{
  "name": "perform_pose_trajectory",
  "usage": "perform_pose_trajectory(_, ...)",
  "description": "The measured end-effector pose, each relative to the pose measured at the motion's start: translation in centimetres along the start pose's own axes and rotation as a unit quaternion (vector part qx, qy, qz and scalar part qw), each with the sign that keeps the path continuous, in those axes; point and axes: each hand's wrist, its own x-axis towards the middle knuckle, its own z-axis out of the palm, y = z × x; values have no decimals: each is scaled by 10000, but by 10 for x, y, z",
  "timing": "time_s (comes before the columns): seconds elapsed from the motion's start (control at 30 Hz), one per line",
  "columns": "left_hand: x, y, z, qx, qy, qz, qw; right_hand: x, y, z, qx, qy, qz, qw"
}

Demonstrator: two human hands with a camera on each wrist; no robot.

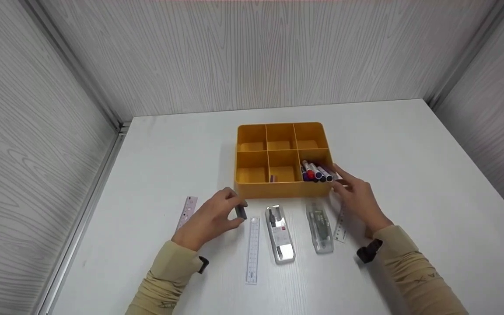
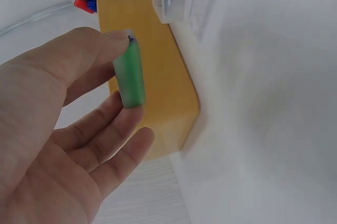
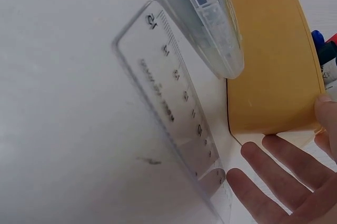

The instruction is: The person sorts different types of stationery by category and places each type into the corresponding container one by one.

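Note:
My left hand (image 1: pixel 211 218) is just off the front left corner of the orange six-compartment box (image 1: pixel 274 190). Between thumb and fingers it pinches a small green eraser (image 2: pixel 130 79), which looks dark in the head view. My right hand (image 1: pixel 359 199) touches the box's front right corner, thumb at the rim and the other fingers fairly straight beside the wall. Several markers (image 1: pixel 315 171) lie in the front right compartment, close to that hand. A small striped piece (image 1: pixel 273 178) sits in the front middle compartment.
In front of the box lie a clear ruler (image 1: pixel 252 251), a clear case (image 1: pixel 280 236) with a compass and a second clear case (image 1: pixel 321 229). Another clear ruler (image 3: pixel 174 97) is below my right hand. A pinkish ruler (image 1: pixel 187 211) lies behind my left hand.

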Motion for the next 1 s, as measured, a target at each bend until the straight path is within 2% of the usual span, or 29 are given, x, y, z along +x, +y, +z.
perform_pose_trajectory(0.23,31,15,-11,122,346,638,9973,1,0,-1,-34,-44,18,10000)
perform_pose_trajectory(0.33,48,22,-12,281,339,670,9968,1,1,-1,-100,-24,-49,9999)
perform_pose_trajectory(0.53,82,29,-10,70,-12,424,9991,-1,2,-2,-53,-27,-1,10000)
perform_pose_trajectory(0.7,106,32,-10,-111,-448,-27,9989,-1,2,-1,-30,-36,51,10000)
perform_pose_trajectory(0.87,130,34,-6,63,-913,-356,9952,0,3,-1,-12,-25,26,10000)
perform_pose_trajectory(1.0,149,36,1,247,-1254,-485,9906,0,3,-1,40,-3,-18,10000)
